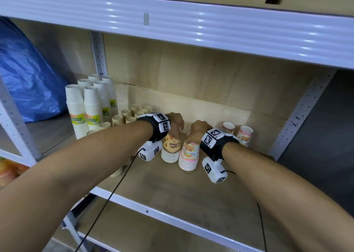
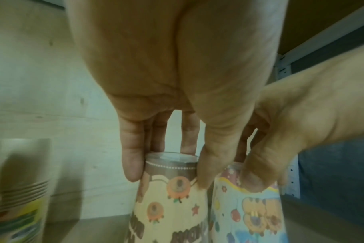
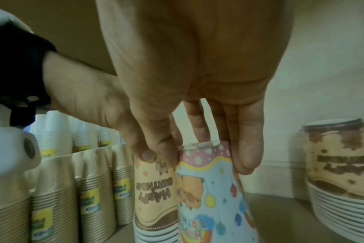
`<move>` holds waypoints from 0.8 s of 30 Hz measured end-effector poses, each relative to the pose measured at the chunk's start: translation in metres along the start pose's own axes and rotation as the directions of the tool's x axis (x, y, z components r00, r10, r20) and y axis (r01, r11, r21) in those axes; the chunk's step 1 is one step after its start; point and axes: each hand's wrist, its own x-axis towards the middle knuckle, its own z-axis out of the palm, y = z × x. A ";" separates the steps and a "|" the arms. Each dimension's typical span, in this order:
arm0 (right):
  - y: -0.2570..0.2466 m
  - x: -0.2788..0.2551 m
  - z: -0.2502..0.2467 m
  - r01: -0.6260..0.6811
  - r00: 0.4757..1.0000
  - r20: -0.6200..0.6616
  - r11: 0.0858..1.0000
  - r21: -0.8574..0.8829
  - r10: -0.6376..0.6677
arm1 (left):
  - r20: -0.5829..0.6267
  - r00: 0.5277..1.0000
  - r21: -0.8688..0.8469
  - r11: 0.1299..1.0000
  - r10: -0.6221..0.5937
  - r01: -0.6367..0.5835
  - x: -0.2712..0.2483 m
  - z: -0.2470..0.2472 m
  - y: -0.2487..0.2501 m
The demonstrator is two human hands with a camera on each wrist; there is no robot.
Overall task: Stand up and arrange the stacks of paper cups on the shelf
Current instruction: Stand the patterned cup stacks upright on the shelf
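Left hand: the left hand (image 1: 175, 122) gripped the top of the orange stack (image 1: 171, 148) from above, thumb on one side and fingers (image 2: 132, 157) on the other.
Right hand: the right hand (image 1: 199, 130) gripped the top of the pink stack (image 1: 188, 155) the same way, fingers (image 3: 245, 152) down its far side.
Position: both stacks stood mouth-down, side by side and about touching, near the middle of the shelf (image 1: 172, 198), well back from its front edge.
Tilt: the pink stack leaned a little toward the orange one.
Risk, separation: each grip held only the uppermost cup, so a lift would likely pull that cup off the nest and leave the rest behind, unless a wrap held them together; a clear film seemed to cover the tops, but I could not tell how far it ran.
Risk, toppling: sliding them by the top could tip a stack, since the rims could drag on the shelf.
Risk, neighbours: the tan stacks (image 1: 125, 115) stood just beside the left wrist, and a sideways move could knock them.
Risk, cable: the cables from the wrist cameras hung over the front edge and could snag.
Look, orange stack: cream paper, brown band, orange cartoon figures, "Happy Birthday" printed upside down.
Look, pink stack: pale blue and pink, bears, balloons, flowers.
Others: two more printed stacks (image 1: 237, 132) stood toward the right back corner; tall white stacks (image 1: 86, 106) stood at the left back.
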 end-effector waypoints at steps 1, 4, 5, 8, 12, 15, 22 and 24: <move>0.006 -0.001 -0.004 -0.016 1.000 -0.002 1.000 -0.004 0.016 | -0.009 1.000 -0.019 1.000 0.021 -0.021 0.002 -0.002 0.008; 0.027 -0.008 -0.018 -0.054 0.998 -0.016 0.998 -0.033 0.053 | -0.036 0.996 -0.041 0.996 0.083 -0.085 0.008 -0.004 0.028; 0.035 -0.011 -0.024 -0.064 0.998 -0.030 0.997 -0.046 0.063 | -0.038 0.995 -0.067 0.993 0.094 -0.096 0.013 -0.003 0.033; 0.059 -0.016 -0.039 -0.103 0.994 -0.031 0.993 -0.057 0.101 | -0.050 0.988 -0.063 0.987 0.146 -0.149 0.021 -0.003 0.055; 0.091 -0.026 -0.053 -0.152 0.986 -0.074 0.988 -0.032 0.150 | -0.054 0.979 -0.073 0.977 0.197 -0.200 0.038 -0.001 0.081; 0.114 -0.036 -0.059 -0.162 0.984 -0.069 0.987 -0.003 0.162 | -0.069 0.969 -0.056 0.969 0.238 -0.242 0.049 0.001 0.100; 0.150 -0.037 -0.059 -0.185 0.981 -0.063 0.983 0.013 0.185 | -0.049 0.950 -0.038 0.950 0.309 -0.310 0.068 0.009 0.134; 0.157 -0.036 -0.059 -0.181 0.981 -0.059 0.983 0.036 0.183 | -0.037 0.945 -0.021 0.945 0.326 -0.326 0.071 0.011 0.140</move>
